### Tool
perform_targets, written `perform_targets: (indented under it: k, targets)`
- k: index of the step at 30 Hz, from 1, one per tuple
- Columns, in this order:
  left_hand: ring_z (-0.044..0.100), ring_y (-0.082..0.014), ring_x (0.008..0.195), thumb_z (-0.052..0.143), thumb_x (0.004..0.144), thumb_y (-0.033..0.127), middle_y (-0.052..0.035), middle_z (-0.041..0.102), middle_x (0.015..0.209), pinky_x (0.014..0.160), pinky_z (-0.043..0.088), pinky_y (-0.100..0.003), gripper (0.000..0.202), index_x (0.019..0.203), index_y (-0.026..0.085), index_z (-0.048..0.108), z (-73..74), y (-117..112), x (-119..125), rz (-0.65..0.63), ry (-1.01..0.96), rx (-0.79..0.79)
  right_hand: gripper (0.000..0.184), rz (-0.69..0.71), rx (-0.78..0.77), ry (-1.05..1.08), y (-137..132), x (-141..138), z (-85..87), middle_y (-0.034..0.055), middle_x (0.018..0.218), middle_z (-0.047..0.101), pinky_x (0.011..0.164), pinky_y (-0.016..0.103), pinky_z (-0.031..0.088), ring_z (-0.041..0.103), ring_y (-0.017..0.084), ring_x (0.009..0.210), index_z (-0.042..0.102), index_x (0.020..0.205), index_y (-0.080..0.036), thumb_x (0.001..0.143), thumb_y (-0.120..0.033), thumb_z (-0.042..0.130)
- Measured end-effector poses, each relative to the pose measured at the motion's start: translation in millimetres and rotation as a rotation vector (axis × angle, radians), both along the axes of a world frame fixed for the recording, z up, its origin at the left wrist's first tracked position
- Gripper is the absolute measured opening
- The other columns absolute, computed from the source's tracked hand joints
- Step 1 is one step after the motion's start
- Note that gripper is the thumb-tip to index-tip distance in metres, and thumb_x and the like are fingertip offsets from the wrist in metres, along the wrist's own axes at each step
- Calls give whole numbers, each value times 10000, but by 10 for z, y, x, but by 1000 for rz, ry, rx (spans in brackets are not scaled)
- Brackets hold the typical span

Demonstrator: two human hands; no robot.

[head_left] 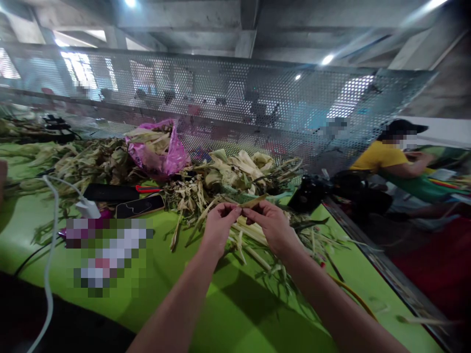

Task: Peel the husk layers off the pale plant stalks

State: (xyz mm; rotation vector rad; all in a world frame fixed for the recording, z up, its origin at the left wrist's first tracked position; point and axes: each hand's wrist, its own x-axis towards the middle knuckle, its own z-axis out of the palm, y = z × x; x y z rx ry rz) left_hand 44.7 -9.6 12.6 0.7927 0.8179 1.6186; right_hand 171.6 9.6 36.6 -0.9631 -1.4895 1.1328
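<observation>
A narrow, dull-yellow husk strip (254, 201) is at the meeting point of both hands, its free end slanting up past the right fingertips. The left hand (220, 225) pinches it between thumb and curled fingers; the right hand (271, 223) grips it the same way, thumbs nearly touching — any fold or knot between them is too small to make out.

As to progress, this one piece looks to be mid-handling, and plenty remains loose: pale stalks (257, 234) lie scattered just below and between the hands, and a large dried heap (241, 171) sits directly beyond them. Past the left hand, farther out, a pink bag (178, 152) holds more of the same leaves, with a darker pile (106, 159) to its left. I cannot tell which of these, if any, have already been worked.

Nearer the left hand lie a phone (141, 206) and a red-handled tool (147, 189); a yellow cord (355, 294) runs beside the right forearm. All rest on the green table (165, 284) — and well off to the right sits a co-worker (380, 157).
</observation>
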Motion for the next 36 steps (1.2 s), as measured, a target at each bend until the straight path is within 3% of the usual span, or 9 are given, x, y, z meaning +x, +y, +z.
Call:
perform_targets:
  k: [5, 10, 16, 22, 25, 30, 36]
  targets:
    - [508, -85, 622, 754, 612, 275, 4, 593, 664, 657, 404, -226, 206, 700, 132, 633, 5, 4, -41, -26, -30, -7, 273, -9, 39, -115, 1, 66, 27, 24, 797, 653, 609, 275, 480, 547, 131, 646, 649, 842, -173, 703, -403, 700]
    - [503, -74, 584, 751, 607, 289, 12, 578, 625, 622, 391, -212, 219, 691, 129, 627, 19, 10, -88, -50, -63, -48, 322, -127, 46, -397, -118, 488, 46, 39, 817, 658, 640, 292, 482, 569, 146, 658, 626, 953, -167, 754, -420, 639]
    - [508, -61, 571, 765, 575, 274, 20, 600, 638, 603, 375, -195, 228, 702, 134, 638, -1, 6, -92, -96, -114, -29, 262, -284, 91, -969, -640, 1147, -31, 33, 762, 679, 619, 289, 421, 596, 189, 679, 667, 873, -200, 818, -420, 537]
    - [506, -57, 575, 777, 575, 289, 14, 628, 669, 619, 384, -202, 230, 707, 148, 650, -10, -4, -96, -143, -136, -23, 240, -372, -55, -1414, -1080, 1324, -104, 61, 927, 669, 620, 271, 365, 611, 211, 769, 640, 971, -235, 789, -342, 526]
    - [510, -64, 578, 783, 575, 300, 5, 637, 679, 612, 387, -208, 244, 719, 151, 657, -16, -6, -108, -149, -120, -33, 297, -424, -137, -1474, -1142, 1335, -166, 67, 988, 659, 601, 266, 347, 610, 214, 787, 587, 1021, -229, 731, -256, 530]
    - [509, -61, 570, 805, 546, 305, 2, 637, 671, 596, 390, -200, 267, 709, 152, 658, -31, -4, -106, -160, -169, -31, 355, -506, -134, -1510, -1155, 1411, -259, 107, 1027, 628, 672, 287, 364, 589, 244, 899, 560, 1021, -187, 668, -218, 543]
    - [504, -53, 555, 812, 525, 301, 8, 638, 673, 598, 392, -200, 283, 708, 150, 657, -32, -5, -86, -182, -207, -50, 459, -592, -245, -1370, -1115, 1621, -343, 8, 759, 623, 533, 253, 290, 564, 178, 651, 510, 1118, -214, 661, -235, 556]
